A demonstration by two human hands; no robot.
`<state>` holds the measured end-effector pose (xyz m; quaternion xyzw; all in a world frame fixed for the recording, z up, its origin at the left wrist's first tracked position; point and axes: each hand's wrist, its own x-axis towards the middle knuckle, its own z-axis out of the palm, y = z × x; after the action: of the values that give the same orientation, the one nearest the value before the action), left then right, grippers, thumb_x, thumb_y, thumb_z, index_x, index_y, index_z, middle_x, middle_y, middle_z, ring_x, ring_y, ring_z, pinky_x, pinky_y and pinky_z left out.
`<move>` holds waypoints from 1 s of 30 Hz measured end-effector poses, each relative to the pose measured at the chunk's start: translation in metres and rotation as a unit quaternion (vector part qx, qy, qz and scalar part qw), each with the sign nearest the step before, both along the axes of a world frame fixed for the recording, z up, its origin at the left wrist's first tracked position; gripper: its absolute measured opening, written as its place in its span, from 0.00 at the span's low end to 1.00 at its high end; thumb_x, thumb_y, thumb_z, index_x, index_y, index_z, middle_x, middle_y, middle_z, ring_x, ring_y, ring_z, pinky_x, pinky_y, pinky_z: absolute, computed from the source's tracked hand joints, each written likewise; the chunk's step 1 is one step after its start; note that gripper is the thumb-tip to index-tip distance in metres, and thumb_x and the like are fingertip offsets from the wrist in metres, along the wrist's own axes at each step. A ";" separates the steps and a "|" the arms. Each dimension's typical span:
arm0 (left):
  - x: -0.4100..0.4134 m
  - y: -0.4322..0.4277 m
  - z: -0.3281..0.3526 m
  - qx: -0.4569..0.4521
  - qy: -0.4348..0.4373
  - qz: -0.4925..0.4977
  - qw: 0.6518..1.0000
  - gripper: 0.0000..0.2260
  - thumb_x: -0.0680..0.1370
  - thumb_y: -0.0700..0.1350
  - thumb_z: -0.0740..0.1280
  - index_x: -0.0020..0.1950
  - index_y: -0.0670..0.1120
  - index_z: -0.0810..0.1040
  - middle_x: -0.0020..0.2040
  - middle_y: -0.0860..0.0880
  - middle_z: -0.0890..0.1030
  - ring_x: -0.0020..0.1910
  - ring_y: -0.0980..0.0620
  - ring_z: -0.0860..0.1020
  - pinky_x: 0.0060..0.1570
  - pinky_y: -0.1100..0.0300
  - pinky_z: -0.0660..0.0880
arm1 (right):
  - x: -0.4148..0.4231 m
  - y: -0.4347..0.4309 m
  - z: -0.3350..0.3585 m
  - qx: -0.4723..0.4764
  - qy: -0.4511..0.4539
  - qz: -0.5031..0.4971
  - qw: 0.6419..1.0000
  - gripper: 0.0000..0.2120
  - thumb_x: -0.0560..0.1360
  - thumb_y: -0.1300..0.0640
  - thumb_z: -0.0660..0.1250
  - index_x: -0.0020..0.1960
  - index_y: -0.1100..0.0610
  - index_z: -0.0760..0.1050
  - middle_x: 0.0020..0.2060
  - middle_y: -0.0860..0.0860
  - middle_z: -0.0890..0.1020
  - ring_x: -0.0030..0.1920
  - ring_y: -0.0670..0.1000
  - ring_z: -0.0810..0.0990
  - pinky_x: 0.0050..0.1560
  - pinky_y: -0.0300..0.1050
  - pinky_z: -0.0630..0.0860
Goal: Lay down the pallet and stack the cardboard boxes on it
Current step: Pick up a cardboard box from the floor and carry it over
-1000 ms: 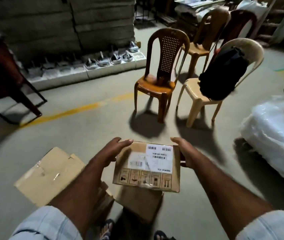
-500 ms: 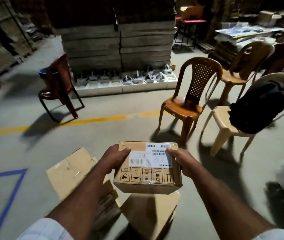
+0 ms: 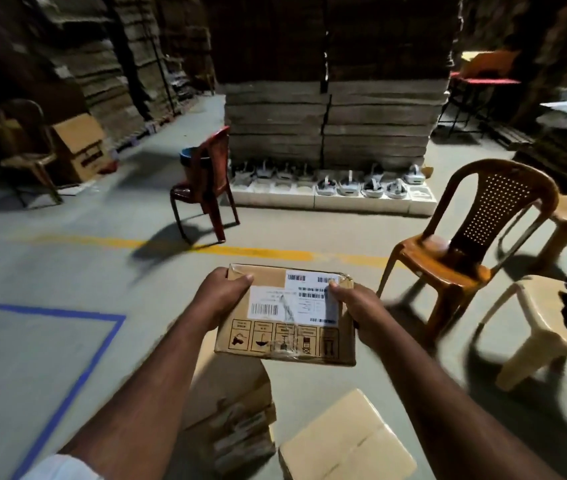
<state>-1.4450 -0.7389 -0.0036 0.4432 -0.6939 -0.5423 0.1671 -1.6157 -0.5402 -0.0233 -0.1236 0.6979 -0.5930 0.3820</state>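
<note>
Cardboard box with the white label sits lifted between left hand and right hand, each gripping a side, above other boxes on the floor; carrying seems underway, and no pallet shows, so next comes finding it.

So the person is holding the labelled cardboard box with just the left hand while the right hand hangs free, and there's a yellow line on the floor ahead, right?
Not quite. The head view shows both hands on the labelled cardboard box: the left hand grips its left side and the right hand grips its right side. The yellow line does cross the floor ahead.
</note>
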 end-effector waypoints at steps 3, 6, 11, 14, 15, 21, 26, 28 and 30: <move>0.031 -0.002 0.009 -0.010 0.011 0.048 0.999 0.07 0.79 0.47 0.69 0.49 0.44 0.80 0.46 0.44 0.86 0.42 0.46 0.84 0.44 0.53 0.81 | 0.009 -0.029 -0.003 -0.018 -0.003 0.035 0.999 0.11 0.81 0.57 0.66 0.59 0.62 0.79 0.50 0.57 0.88 0.49 0.58 0.87 0.47 0.50 0.82; 0.067 0.004 0.022 -0.021 0.008 0.118 0.993 0.07 0.79 0.47 0.69 0.44 0.45 0.79 0.43 0.45 0.85 0.41 0.46 0.84 0.45 0.51 0.80 | 0.026 -0.051 0.002 -0.024 0.004 0.100 0.995 0.12 0.81 0.56 0.67 0.59 0.62 0.79 0.50 0.57 0.88 0.50 0.59 0.86 0.46 0.48 0.80; 0.142 0.026 0.047 -0.035 0.019 0.241 0.970 0.11 0.78 0.51 0.68 0.46 0.44 0.81 0.45 0.43 0.86 0.43 0.43 0.85 0.48 0.46 0.82 | 0.072 -0.076 0.033 -0.050 0.044 0.224 0.972 0.08 0.81 0.56 0.67 0.55 0.60 0.81 0.48 0.55 0.87 0.41 0.52 0.86 0.33 0.40 0.77; 0.189 0.047 0.062 -0.017 0.046 0.317 0.947 0.26 0.74 0.66 0.66 0.50 0.42 0.82 0.44 0.42 0.86 0.42 0.42 0.85 0.46 0.45 0.82 | 0.104 -0.085 0.051 -0.074 0.053 0.290 0.953 0.08 0.81 0.55 0.66 0.54 0.58 0.81 0.42 0.55 0.86 0.31 0.48 0.81 0.30 0.39 0.72; 0.206 0.055 0.066 -0.015 0.053 0.346 0.937 0.33 0.70 0.72 0.64 0.50 0.42 0.81 0.43 0.42 0.86 0.42 0.41 0.85 0.45 0.45 0.82 | 0.118 -0.086 0.058 -0.080 0.051 0.309 0.946 0.09 0.81 0.53 0.65 0.53 0.57 0.81 0.38 0.54 0.85 0.28 0.47 0.78 0.30 0.39 0.70; 0.286 0.105 0.087 -0.034 0.116 0.513 0.850 0.32 0.65 0.72 0.66 0.51 0.44 0.78 0.45 0.42 0.85 0.41 0.40 0.85 0.44 0.39 0.83 | 0.195 -0.094 0.084 -0.124 -0.069 0.331 0.933 0.19 0.81 0.38 0.60 0.46 0.53 0.78 0.36 0.51 0.84 0.41 0.52 0.80 0.46 0.48 0.71; 0.330 0.146 0.105 -0.088 0.157 0.549 0.816 0.16 0.73 0.52 0.72 0.54 0.43 0.77 0.48 0.40 0.84 0.43 0.43 0.82 0.46 0.46 0.79 | 0.246 -0.099 0.098 -0.130 -0.160 0.348 0.915 0.19 0.81 0.44 0.64 0.58 0.58 0.81 0.37 0.51 0.87 0.35 0.50 0.86 0.37 0.45 0.78; 0.353 0.165 0.107 -0.098 0.217 0.531 0.813 0.15 0.72 0.42 0.75 0.55 0.41 0.75 0.51 0.39 0.83 0.42 0.46 0.81 0.44 0.51 0.77 | 0.265 -0.102 0.096 -0.096 -0.174 0.360 0.912 0.27 0.79 0.38 0.63 0.65 0.59 0.79 0.47 0.56 0.86 0.43 0.56 0.86 0.35 0.45 0.81; 0.376 0.180 0.101 -0.101 0.282 0.485 0.821 0.20 0.63 0.34 0.75 0.51 0.41 0.72 0.54 0.41 0.83 0.44 0.48 0.82 0.45 0.54 0.76 | 0.282 -0.101 0.092 -0.087 -0.181 0.379 0.903 0.30 0.78 0.34 0.62 0.65 0.56 0.79 0.54 0.58 0.85 0.51 0.58 0.84 0.41 0.48 0.82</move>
<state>-1.0694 -0.5588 0.0975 0.5312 -0.3624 -0.4193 0.6408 -1.3336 -0.6409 0.0686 -0.3021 0.4630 -0.4740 0.6854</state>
